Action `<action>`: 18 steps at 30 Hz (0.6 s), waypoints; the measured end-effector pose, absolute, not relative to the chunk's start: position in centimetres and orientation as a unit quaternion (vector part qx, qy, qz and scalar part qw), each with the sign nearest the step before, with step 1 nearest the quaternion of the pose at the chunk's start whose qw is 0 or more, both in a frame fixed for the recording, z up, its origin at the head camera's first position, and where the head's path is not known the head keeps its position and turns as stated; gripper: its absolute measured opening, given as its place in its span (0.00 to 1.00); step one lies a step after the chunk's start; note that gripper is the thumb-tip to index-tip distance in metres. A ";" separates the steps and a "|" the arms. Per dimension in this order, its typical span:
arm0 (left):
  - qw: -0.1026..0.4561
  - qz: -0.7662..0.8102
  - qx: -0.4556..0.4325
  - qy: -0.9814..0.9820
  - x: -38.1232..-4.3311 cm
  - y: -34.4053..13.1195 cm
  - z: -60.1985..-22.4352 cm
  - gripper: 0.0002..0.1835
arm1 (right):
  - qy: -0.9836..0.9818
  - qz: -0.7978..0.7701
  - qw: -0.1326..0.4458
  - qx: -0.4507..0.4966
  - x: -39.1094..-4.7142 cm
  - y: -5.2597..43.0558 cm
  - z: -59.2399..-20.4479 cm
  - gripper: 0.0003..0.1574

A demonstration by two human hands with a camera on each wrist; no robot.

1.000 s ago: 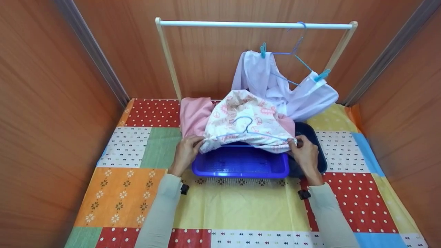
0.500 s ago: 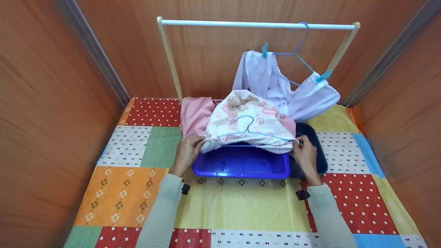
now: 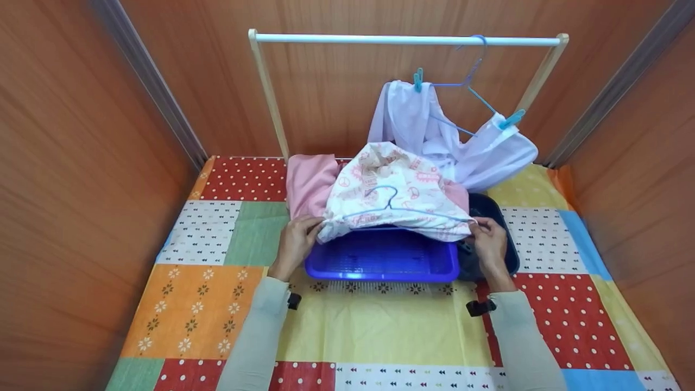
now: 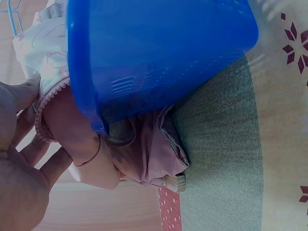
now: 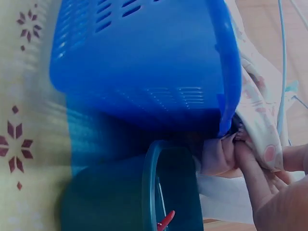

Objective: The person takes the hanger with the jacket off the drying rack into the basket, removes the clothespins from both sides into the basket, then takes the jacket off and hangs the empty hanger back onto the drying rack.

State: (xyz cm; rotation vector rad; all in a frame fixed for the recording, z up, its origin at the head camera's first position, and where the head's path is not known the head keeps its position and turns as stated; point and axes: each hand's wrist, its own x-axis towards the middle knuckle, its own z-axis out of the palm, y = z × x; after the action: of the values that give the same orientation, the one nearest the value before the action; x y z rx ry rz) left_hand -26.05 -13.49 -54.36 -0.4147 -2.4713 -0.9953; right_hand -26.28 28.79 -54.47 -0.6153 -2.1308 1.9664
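Observation:
A white garment with pink print (image 3: 385,168) lies draped over the back of a blue basket (image 3: 383,260), with pink cloth (image 3: 310,182) under and beside it. Across its near edge lies a blue hanger (image 3: 390,207), hook towards the rack. My left hand (image 3: 295,245) pinches the garment's left corner near the hanger's end. At the opposite corner, my right hand (image 3: 490,245) pinches the cloth at the hanger's right end. In the left wrist view, a frilled edge (image 4: 45,101) shows beside the fingers; the right wrist view shows the printed cloth (image 5: 262,113) between thumb and fingers.
A white-barred rack (image 3: 358,38) stands behind, with a pale lilac garment (image 3: 407,114) clipped by teal clothespins (image 3: 417,80) to another hanger (image 3: 468,79). A dark green tub (image 5: 103,202) stands right of the basket, a red clothespin (image 5: 166,220) inside. Wooden walls (image 3: 81,190) flank the patchwork cloth (image 3: 385,326).
My right hand has shifted a little to the right, drawing the garment's right corner outward along the hanger's end. My left hand stays at its corner.

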 end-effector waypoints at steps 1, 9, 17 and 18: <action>0.222 -0.360 -0.151 -0.893 -26.0 -13.5 -54.4 0.08 | -0.704 0.674 0.089 -0.205 -26.3 28.8 -54.4 0.09; 0.230 -0.371 -0.155 -0.886 -26.0 -13.6 -54.3 0.08 | -0.560 0.806 0.047 -0.187 -26.4 29.1 -54.3 0.05; 0.222 -0.387 -0.150 -0.882 -26.1 -13.8 -54.3 0.08 | -0.421 0.889 -0.047 -0.172 -26.4 29.3 -54.6 0.18; 0.221 -0.387 -0.149 -0.883 -26.1 -13.8 -54.3 0.09 | -0.416 0.891 -0.054 -0.172 -26.5 29.3 -54.7 0.18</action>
State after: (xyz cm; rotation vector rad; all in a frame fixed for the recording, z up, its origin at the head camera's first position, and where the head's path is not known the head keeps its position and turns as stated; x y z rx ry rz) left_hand -26.06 -13.85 -54.35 -0.4114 -2.4397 -1.0685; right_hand -26.46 29.27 -54.67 -0.5601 -1.3544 2.9005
